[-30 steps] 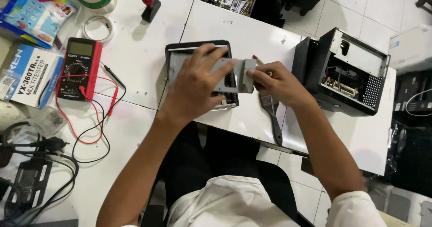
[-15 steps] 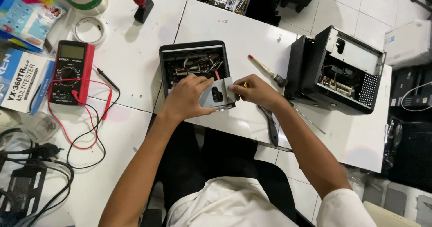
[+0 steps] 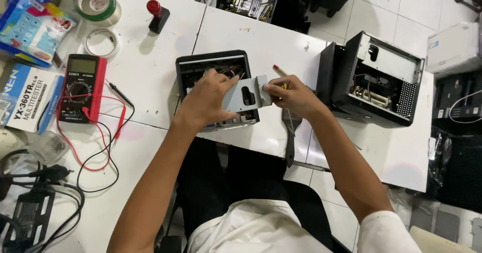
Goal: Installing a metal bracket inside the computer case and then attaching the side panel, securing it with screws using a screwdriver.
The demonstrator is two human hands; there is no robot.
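Both hands meet over an open black box (image 3: 213, 65) that sits on the white table (image 3: 150, 82). The left hand (image 3: 208, 100) holds the left side of a small grey metal plate (image 3: 246, 95), its fingers closed around the edge. The right hand (image 3: 291, 95) pinches the right end of the same plate between thumb and fingers. The plate is held flat above the right part of the box, partly covering its opening, and has a dark slot near its middle. Inside the box, red and other wires show beside the left hand.

A screwdriver with a red tip (image 3: 278, 71) pokes out just behind the right hand; whether that hand also grips it cannot be told. A dark tool (image 3: 290, 132) lies on the table under the right wrist, reaching toward the table's near edge.

To the right stands a second, larger open black case (image 3: 381, 77), well apart from the hands. To the left lie a red and black meter (image 3: 80, 87) with red and black leads trailing from it, a white cardboard box (image 3: 27, 100), two rolls of tape (image 3: 98, 4), and a small black stand with a red knob (image 3: 156, 14).
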